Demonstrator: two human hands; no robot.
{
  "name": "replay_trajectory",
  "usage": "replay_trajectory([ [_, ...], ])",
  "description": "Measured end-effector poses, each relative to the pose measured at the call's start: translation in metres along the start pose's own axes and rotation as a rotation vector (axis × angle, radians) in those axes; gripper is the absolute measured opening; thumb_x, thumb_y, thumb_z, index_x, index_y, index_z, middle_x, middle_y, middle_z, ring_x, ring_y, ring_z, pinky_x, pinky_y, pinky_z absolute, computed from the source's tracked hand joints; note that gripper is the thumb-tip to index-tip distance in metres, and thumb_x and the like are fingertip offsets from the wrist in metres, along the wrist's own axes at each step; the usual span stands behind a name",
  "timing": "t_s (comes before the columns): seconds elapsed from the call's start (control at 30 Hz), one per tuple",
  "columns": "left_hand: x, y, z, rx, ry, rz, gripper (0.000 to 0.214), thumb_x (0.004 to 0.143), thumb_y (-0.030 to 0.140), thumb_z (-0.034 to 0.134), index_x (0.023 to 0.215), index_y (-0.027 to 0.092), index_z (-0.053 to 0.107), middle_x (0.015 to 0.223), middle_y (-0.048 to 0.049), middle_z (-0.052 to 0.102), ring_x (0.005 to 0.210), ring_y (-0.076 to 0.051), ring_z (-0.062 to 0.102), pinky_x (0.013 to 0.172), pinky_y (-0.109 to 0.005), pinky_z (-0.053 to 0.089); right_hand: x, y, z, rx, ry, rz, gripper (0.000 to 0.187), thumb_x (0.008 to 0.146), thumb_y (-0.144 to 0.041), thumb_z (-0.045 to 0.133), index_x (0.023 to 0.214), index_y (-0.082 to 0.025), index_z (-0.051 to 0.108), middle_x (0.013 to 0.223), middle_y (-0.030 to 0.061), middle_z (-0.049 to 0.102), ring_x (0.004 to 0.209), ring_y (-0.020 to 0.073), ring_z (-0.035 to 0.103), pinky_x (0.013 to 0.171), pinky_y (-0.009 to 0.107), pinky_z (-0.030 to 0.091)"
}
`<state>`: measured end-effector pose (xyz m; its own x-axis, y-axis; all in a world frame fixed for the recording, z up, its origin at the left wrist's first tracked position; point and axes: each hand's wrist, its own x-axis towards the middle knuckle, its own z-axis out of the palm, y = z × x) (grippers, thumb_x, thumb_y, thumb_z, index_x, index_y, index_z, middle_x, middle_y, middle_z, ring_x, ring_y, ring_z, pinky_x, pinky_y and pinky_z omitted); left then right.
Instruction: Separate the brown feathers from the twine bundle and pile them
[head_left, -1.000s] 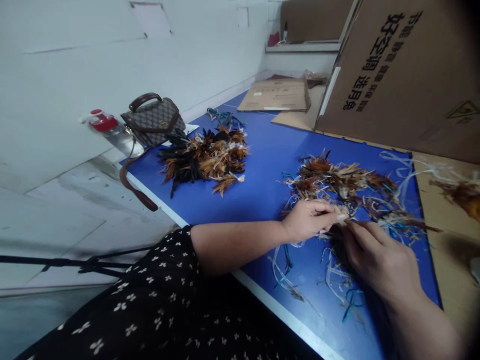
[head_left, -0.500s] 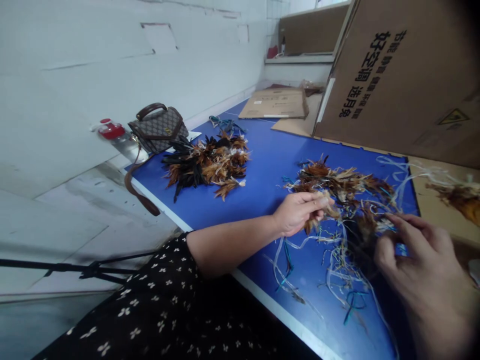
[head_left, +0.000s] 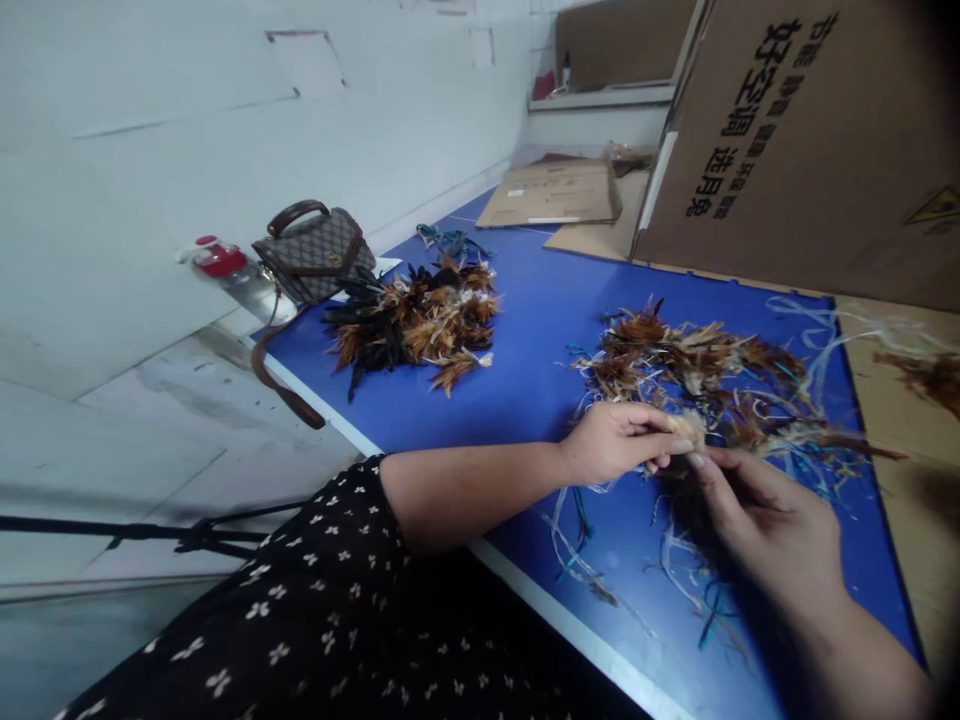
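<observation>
My left hand (head_left: 616, 440) pinches a small pale tuft of feathers (head_left: 686, 428) over the blue table (head_left: 540, 320). My right hand (head_left: 765, 520) meets it fingertip to fingertip and pinches the same tuft, with dark feathers bunched under its palm. Just beyond both hands lies a loose heap of brown feathers and strings (head_left: 697, 365). Pale and teal string scraps (head_left: 592, 560) trail on the table below my hands.
A second pile of brown and black feathers (head_left: 412, 325) lies at the left of the table. A patterned handbag (head_left: 315, 250) and a red-capped bottle (head_left: 225, 270) sit at its far left corner. A big cardboard box (head_left: 795, 140) and flat cardboard (head_left: 555, 190) stand behind.
Half a second ago my hands were apart, the right one out to the right. Now the right hand has come back left and joined the left hand on the tuft.
</observation>
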<state>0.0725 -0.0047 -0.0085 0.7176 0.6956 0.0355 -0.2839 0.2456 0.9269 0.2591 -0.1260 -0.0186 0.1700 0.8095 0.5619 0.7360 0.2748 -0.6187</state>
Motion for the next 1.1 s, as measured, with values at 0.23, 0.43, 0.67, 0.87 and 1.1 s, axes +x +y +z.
replay_trajectory([
  [0.23, -0.004, 0.003, 0.002, -0.009, -0.009, -0.011, 0.062, 0.071, 0.063, 0.11, 0.094, 0.015, 0.079, 0.07, 0.0035, 0.073, 0.061, -0.008, 0.063, 0.065, -0.029, 0.05, 0.004, -0.006, -0.001, 0.05, -0.008, -0.013, 0.026, 0.11, -0.049, 0.078, 0.1, -0.026, 0.088, 0.085, 0.0028, 0.086, 0.065, 0.0179, 0.076, 0.062, 0.028, 0.061],
  [0.43, -0.004, 0.001, 0.0, 0.019, 0.021, 0.008, 0.064, 0.076, 0.07, 0.104, 0.095, 0.017, 0.075, 0.069, 0.0055, 0.071, 0.059, -0.007, 0.059, 0.063, -0.029, 0.046, 0.004, -0.006, -0.001, 0.021, -0.015, -0.015, 0.029, 0.109, -0.052, 0.078, 0.101, -0.027, 0.089, 0.085, 0.0033, 0.086, 0.066, 0.0184, 0.076, 0.063, 0.029, 0.061],
  [0.67, -0.004, 0.002, -0.001, 0.009, 0.026, 0.01, 0.062, 0.081, 0.072, 0.101, 0.092, 0.016, 0.075, 0.068, 0.0047, 0.069, 0.06, -0.007, 0.059, 0.063, -0.029, 0.044, 0.0, -0.011, -0.003, 0.128, 0.051, 0.303, 0.045, 0.098, -0.067, 0.086, 0.102, -0.022, 0.091, 0.08, 0.0059, 0.084, 0.062, 0.0186, 0.073, 0.06, 0.029, 0.059],
  [0.87, -0.006, 0.003, 0.0, 0.0, 0.019, 0.024, 0.064, 0.079, 0.073, 0.102, 0.09, 0.016, 0.075, 0.069, 0.0035, 0.07, 0.061, -0.008, 0.061, 0.063, -0.029, 0.045, 0.004, -0.023, -0.004, 0.258, 0.073, 0.458, 0.051, 0.092, -0.071, 0.091, 0.099, -0.02, 0.09, 0.075, 0.0063, 0.08, 0.054, 0.0153, 0.064, 0.05, 0.026, 0.052],
  [1.1, -0.006, 0.0, 0.002, -0.019, 0.008, 0.02, 0.061, 0.081, 0.068, 0.103, 0.09, 0.016, 0.074, 0.071, 0.0026, 0.071, 0.062, -0.008, 0.061, 0.064, -0.03, 0.048, 0.0, -0.019, 0.0, 0.34, 0.112, 0.548, 0.053, 0.09, -0.072, 0.095, 0.103, -0.021, 0.088, 0.077, 0.005, 0.079, 0.055, 0.0154, 0.064, 0.05, 0.027, 0.052],
])
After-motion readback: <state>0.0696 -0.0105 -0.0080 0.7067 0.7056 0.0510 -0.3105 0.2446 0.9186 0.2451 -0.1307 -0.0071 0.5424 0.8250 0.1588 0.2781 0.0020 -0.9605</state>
